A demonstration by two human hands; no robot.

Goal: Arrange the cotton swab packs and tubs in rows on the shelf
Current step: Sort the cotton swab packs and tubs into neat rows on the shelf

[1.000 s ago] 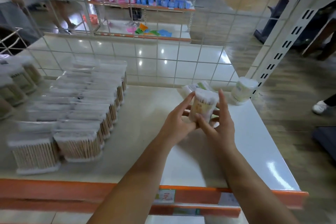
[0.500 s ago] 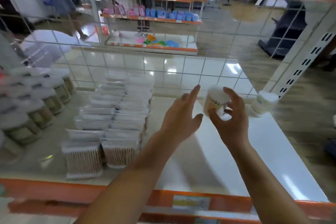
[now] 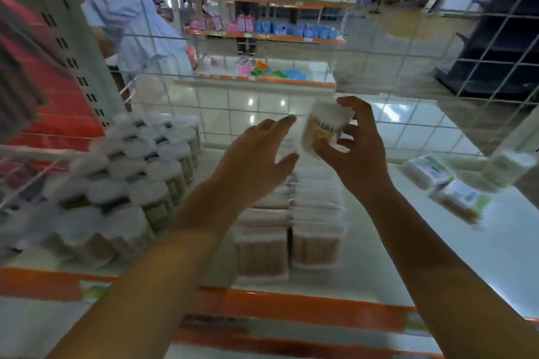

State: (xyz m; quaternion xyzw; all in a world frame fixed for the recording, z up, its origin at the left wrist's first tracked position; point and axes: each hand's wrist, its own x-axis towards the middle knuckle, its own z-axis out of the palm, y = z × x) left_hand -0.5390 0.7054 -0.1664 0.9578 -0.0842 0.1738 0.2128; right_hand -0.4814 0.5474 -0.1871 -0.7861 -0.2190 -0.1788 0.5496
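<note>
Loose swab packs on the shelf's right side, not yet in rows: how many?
2 flat packs: one nearer the wire back, one in front of it. A blurred tub stands at the far right. More may lie outside the frame.

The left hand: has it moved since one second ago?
Yes. The left hand then gripped the pack over bare shelf; now it is open, beside the pack, above the pack rows.
</note>
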